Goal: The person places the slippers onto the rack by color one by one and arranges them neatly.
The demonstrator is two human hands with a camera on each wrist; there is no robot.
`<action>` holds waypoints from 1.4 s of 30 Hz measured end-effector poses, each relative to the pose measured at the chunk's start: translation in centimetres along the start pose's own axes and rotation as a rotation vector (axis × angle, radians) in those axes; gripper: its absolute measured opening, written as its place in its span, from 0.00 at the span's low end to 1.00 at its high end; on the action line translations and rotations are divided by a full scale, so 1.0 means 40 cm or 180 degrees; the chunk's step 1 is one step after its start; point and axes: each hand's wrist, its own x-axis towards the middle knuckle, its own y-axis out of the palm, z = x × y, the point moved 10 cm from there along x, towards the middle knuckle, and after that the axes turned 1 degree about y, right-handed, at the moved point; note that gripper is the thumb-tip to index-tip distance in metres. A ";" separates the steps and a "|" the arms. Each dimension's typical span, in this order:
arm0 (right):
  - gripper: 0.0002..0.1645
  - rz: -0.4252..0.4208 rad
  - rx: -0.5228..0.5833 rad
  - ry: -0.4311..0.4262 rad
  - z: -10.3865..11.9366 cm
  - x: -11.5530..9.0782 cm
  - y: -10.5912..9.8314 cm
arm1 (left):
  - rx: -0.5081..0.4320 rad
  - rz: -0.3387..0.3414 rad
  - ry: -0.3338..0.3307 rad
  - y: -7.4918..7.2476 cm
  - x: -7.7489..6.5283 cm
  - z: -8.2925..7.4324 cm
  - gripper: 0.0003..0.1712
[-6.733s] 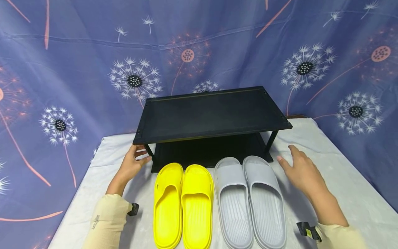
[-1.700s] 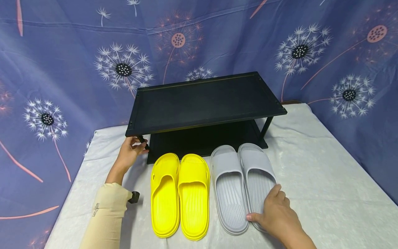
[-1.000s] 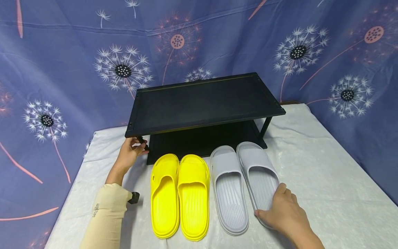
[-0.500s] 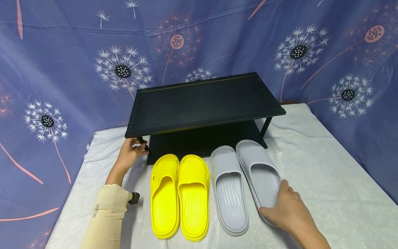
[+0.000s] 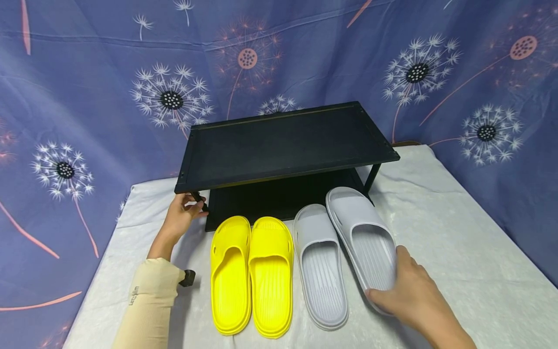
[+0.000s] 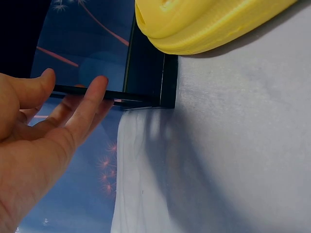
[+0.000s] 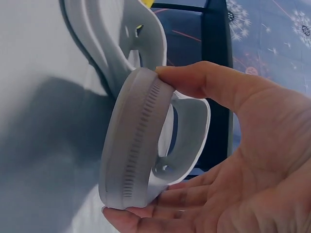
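**My right hand (image 5: 414, 287) grips the right grey slipper (image 5: 370, 252) by its heel**

I have the right grey slipper clasped at the heel end, thumb on one side and fingers on the other, its sole raised off the cloth at my end. It slants a little, toe pointing toward the far edge of the table (image 5: 457, 232) and overlapping the front right part of the rack's lower shelf (image 5: 270, 201); whether the toe touches that shelf I can't tell.

Just to its left, the left grey slipper (image 5: 323, 276) lies flat on the table, toe by the lower shelf's front edge. Left of that come the right yellow slipper (image 5: 271, 281) and the left yellow slipper (image 5: 231, 283), side by side, toes toward the far edge as well.

Behind all four, the black rack (image 5: 287, 145) stands near the table's far edge, closer to the far left corner than to the right edge. My left hand (image 5: 179, 218) is at its front left corner, fingers curled round the leg (image 5: 198, 198) under the upper shelf. A pale sleeve (image 5: 150, 295) covers that forearm.

White cloth covers the table, and beyond its far edge hangs a blue curtain (image 5: 314, 58) printed with dandelions.
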 end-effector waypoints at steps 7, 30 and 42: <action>0.68 -0.0079 -0.0005 -0.0171 0.014 -0.010 -0.019 | -0.0055 0.0054 -0.0056 0.010 -0.014 -0.037 0.30; 0.75 0.0061 0.0026 -0.0337 0.050 -0.045 -0.057 | 0.0036 0.0004 0.0109 0.001 -0.002 -0.008 0.28; 0.71 -0.0090 0.0435 -0.0540 0.083 -0.055 -0.107 | 0.0052 0.0005 0.0079 0.001 -0.002 -0.007 0.28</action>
